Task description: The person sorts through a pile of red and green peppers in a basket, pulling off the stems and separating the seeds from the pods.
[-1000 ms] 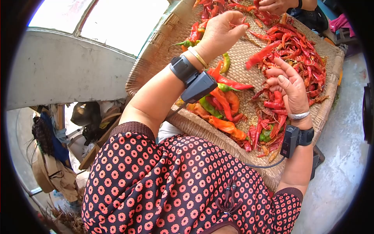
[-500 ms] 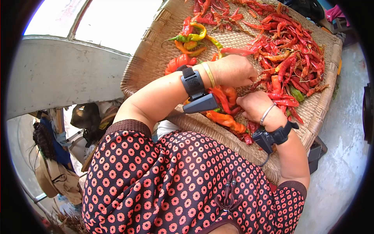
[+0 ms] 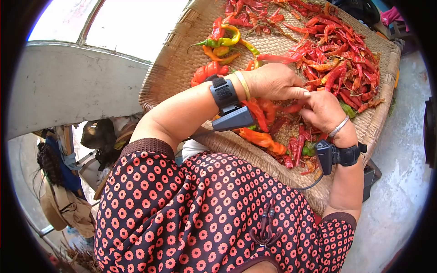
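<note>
Close together over the woven tray [image 3: 166,68], my two hands meet at the thumbs and fingertips. My left hand [image 3: 277,83] is closed, its thumb pointing right and its other fingers mostly hidden beneath. Curled inward against it, my right hand [image 3: 325,111] is also closed. What the fingertips pinch is too hidden to make out. Below the hands lie orange peppers [image 3: 264,140] and dark red dried chilies [image 3: 298,144], with pale seeds among them. A large heap of red chilies [image 3: 339,54] fills the tray's right side, beyond my right hand.
Green-yellow peppers [image 3: 227,41] and a wrinkled red pepper [image 3: 209,72] lie at the tray's left. More dried chilies [image 3: 259,13] are spread at its far side. A pale wall ledge [image 3: 73,86] borders the left, and bags [image 3: 68,204] hang at lower left.
My right hand has moved up and away from my body to meet my left hand. The chilies and seeds below are now more exposed. My left thumb has extended to the right.
</note>
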Demonstrator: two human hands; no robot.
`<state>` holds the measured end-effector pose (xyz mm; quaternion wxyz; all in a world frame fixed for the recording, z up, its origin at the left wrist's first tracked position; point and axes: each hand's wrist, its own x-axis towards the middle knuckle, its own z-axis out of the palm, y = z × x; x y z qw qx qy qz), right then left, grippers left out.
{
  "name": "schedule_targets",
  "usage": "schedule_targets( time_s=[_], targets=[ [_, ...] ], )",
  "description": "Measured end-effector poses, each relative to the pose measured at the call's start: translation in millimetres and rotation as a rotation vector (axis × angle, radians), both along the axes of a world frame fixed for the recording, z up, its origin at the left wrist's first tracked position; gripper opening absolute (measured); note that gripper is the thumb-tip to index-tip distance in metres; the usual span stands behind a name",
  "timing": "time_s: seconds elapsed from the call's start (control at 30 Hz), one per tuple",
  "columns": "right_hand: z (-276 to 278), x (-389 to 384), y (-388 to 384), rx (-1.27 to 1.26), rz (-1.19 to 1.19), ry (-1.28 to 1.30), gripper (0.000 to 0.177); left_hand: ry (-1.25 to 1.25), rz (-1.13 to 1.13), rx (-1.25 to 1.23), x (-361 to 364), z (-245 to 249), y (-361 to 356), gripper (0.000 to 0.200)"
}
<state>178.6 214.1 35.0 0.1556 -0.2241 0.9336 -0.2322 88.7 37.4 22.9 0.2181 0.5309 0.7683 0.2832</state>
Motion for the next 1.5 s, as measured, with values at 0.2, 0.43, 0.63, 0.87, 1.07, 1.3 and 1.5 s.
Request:
schedule_targets(
  time_s=[0.2, 0.43, 0.63, 0.87, 1.07, 1.3, 1.5],
  targets=[
    [-1, -8, 8, -0.342, -0.365, 0.091, 0.02, -0.139, 0.039, 0.095, -5, -3, -1, 0.028],
    [-9, 6, -19, -0.072, -0.079, 0.201, 0.021, 0.494, 0.455, 0.042, -34, 9, -17, 0.028],
    [-25, 24, -50, 0.193, 0.266, -0.087, 0.021, 0.377, 0.192, -0.104, -18, -2, -8, 0.02],
    [-41, 31, -65, 0.24, 0.293, 0.115, 0.015, 0.344, 0.114, -0.12, -12, -10, -8, 0.019],
    [-44, 42, -77, 0.291, 0.199, 0.184, 0.011, 0.311, 0.067, -0.177, -11, -16, -7, 0.02],
    [-43, 28, -55, 0.276, 0.219, 0.03, 0.008, 0.281, 0.029, -0.226, -10, -18, -6, 0.02],
    [-5, -1, -7, -0.122, -0.185, 0.022, 0.014, -0.035, 0.047, -0.024, -7, -18, -2, 0.022]
  ],
)
